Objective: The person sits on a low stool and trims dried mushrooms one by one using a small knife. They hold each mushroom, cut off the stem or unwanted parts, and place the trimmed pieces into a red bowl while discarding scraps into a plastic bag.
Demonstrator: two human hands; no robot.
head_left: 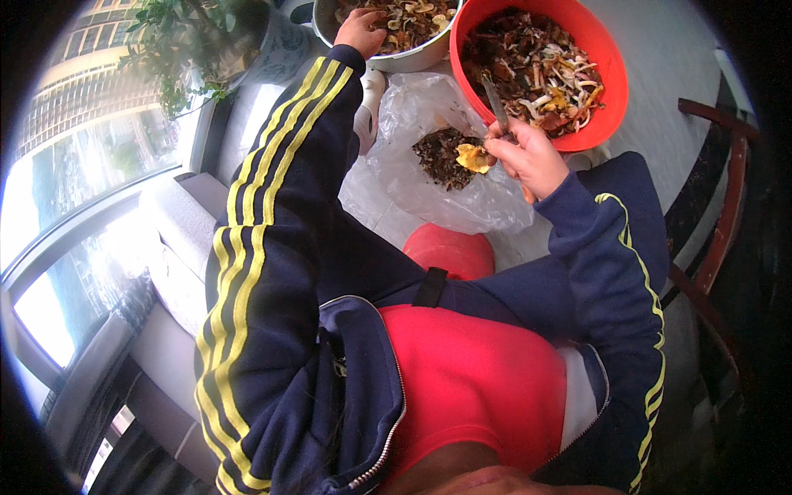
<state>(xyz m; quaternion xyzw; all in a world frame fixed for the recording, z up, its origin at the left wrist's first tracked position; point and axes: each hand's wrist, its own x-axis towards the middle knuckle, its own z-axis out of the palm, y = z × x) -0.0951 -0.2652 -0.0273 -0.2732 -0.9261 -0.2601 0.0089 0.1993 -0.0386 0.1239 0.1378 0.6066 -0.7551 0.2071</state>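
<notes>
My right hand (531,158) grips a small knife (497,102), its blade pointing up and away from me. A yellow mushroom piece (473,158) is held at the fingertips of that same hand. Below it lies a clear plastic bag (427,102), spread open with dark debris (447,162) inside. My left hand (361,31) reaches over the near left rim of a metal pot (416,60), its fingers at the mushrooms (424,15) there; whether they grasp one is hidden. A red basin (614,80) beside the pot holds pale and yellow mushroom pieces (557,102) among dark bits.
A potted plant (272,52) stands left of the pot by the window (99,136). To the right are the dark red wooden bars (724,235) of a piece of furniture. A rounded red object (450,247) sits between my legs on the pale floor (662,55).
</notes>
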